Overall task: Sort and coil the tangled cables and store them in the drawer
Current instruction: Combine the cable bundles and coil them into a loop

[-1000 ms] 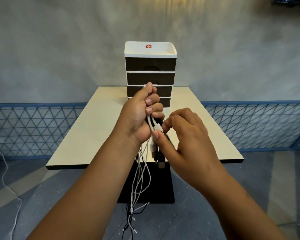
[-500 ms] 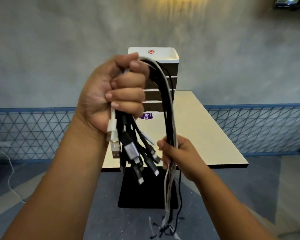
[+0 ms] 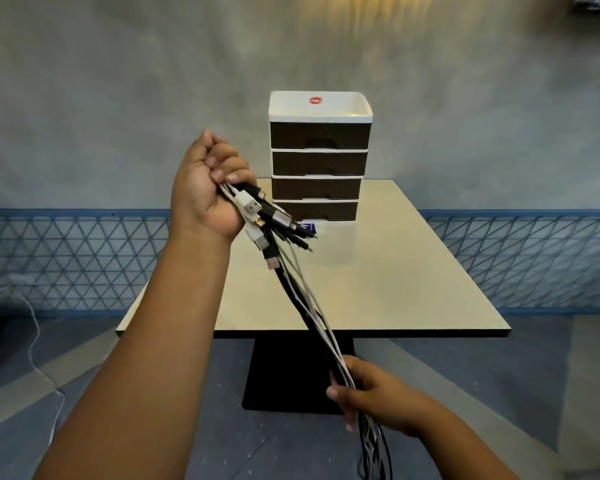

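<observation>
Black and white cables [image 3: 309, 308] are stretching between my two hands in one taut bundle. I am gripping the lower stretch in my right hand [image 3: 371, 396], low and nearest me, loose ends hanging below it. My left hand [image 3: 207, 192] is clenching the bundle higher up, plugs [image 3: 271, 223] fanning out past the fingers. Beyond, the drawer unit [image 3: 319, 157] is standing on the pale worktop [image 3: 395, 289], its four dark drawers all sitting closed.

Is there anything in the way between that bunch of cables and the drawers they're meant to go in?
Nothing lies between the cables and the drawer unit, only bare table. All four drawers look shut, though, and both hands grip the bundle.
</observation>
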